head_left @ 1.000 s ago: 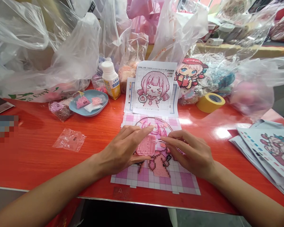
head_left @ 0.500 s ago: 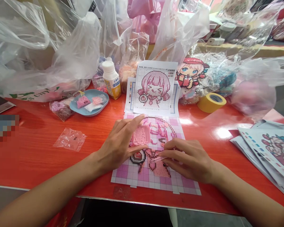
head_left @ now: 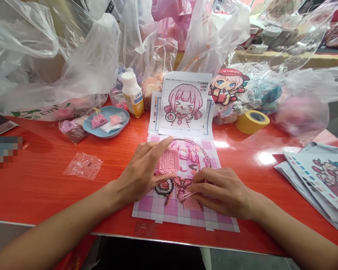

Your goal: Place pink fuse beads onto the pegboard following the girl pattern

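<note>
Between the thumb and fingers of my left hand (head_left: 142, 168) is a small pink tray (head_left: 168, 162) with beads in it, held over the pegboard. My right hand (head_left: 221, 189) pinches pink tweezers (head_left: 186, 195), their tips pointing left over the lower part of the bead picture. The pegboard (head_left: 146, 206) has a pink and white checked look and bears a partly outlined figure in pink, black and brown beads. Behind it, a printed pattern sheet (head_left: 183, 105) of a pink-haired character leans upright. Whether a bead sits in the tweezer tips is too small to tell.
A blue plate (head_left: 105, 131) with bead bags, a white bottle (head_left: 132, 93) and a yellow tape roll (head_left: 252, 122) stand behind. An empty clear bag (head_left: 84, 165) lies left, papers (head_left: 323, 187) lie right. Plastic bags (head_left: 92, 56) crowd the back.
The tweezers have shifted slightly down and to the left over the bead picture. The pink tray has moved a touch to the right and down in my left hand.
</note>
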{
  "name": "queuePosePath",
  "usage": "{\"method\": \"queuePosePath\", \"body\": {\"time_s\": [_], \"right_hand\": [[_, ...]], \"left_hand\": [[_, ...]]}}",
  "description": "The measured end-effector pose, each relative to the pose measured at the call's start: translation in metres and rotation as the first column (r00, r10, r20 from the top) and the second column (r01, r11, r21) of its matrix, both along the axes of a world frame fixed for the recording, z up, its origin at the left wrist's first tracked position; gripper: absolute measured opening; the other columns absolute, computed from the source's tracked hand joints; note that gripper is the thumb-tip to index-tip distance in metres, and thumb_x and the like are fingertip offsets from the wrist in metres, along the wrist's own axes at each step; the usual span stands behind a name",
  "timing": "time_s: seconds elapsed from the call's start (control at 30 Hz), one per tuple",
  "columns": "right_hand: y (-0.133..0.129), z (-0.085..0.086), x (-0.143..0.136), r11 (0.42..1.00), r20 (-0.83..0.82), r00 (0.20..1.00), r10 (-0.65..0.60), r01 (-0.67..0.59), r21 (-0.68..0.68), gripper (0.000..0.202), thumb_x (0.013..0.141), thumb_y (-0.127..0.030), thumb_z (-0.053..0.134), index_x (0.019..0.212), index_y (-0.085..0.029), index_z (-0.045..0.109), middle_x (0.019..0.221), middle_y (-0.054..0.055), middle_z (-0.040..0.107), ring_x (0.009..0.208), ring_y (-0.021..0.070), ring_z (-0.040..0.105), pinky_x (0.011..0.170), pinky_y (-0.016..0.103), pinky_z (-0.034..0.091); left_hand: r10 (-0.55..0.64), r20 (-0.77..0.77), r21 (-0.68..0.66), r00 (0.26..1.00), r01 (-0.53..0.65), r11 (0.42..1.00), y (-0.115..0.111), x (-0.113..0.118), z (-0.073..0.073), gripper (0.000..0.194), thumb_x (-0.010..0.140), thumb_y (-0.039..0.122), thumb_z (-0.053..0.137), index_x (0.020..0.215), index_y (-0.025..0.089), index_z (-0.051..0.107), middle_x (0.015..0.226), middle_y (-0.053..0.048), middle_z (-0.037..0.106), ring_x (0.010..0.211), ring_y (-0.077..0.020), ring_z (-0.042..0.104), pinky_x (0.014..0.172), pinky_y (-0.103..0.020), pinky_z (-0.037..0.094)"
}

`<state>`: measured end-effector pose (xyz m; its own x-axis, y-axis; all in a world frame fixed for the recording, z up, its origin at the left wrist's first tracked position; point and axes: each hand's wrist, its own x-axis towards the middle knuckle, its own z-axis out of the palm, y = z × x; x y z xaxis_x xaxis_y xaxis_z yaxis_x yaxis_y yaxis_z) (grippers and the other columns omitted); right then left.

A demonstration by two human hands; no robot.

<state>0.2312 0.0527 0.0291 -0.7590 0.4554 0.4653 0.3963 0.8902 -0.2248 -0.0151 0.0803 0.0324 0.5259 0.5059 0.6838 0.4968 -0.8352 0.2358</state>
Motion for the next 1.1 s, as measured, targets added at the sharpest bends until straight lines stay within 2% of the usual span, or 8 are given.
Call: {"method": "queuePosePath", "body": {"time_s": [0.43, 0.63, 1.1], "right_hand": [[-0.0009, -0.0001, -0.0021, 1.0, -0.011, 1.0, 0.004, -0.004, 0.017, 0.009, 0.093, -0.02, 0.052, 0.093, -0.017, 0.06, 0.083, 0.001, 0.06, 0.065, 0.0075, 0.049, 0.053, 0.021, 0.038], [-0.0007, -0.0005, -0.002, 1.0, -0.006, 1.0, 0.003, -0.002, 0.016, 0.009, 0.093, -0.021, 0.052, 0.094, -0.017, 0.06, 0.082, 0.001, 0.06, 0.065, 0.0072, 0.05, 0.053, 0.021, 0.038], [0.0001, -0.0017, -0.0002, 0.999, -0.031, 1.0, -0.006, 0.007, 0.034, 0.009, 0.091, -0.02, 0.054, 0.096, -0.017, 0.061, 0.083, 0.001, 0.06, 0.065, 0.0067, 0.052, 0.052, 0.02, 0.039]], "left_hand": [[0.001, -0.006, -0.009, 1.0, -0.001, 1.0, 0.0002, 0.0002, -0.0006, 0.082, 0.08, 0.031, 0.072, 0.144, 0.013, 0.025, 0.113, -0.013, 0.063, 0.1, -0.0221, 0.058, 0.089, -0.039, 0.048], [-0.014, -0.005, 0.008, 1.0, 0.014, 1.0, 0.0011, 0.0006, -0.0007, 0.08, 0.079, 0.031, 0.072, 0.143, 0.009, 0.027, 0.112, -0.015, 0.063, 0.101, -0.0221, 0.057, 0.089, -0.038, 0.048], [-0.01, -0.003, -0.01, 1.0, 0.01, 1.0, -0.0001, 0.0004, 0.0004, 0.083, 0.081, 0.032, 0.07, 0.147, 0.015, 0.022, 0.113, -0.013, 0.063, 0.099, -0.0225, 0.058, 0.087, -0.039, 0.049]]}}
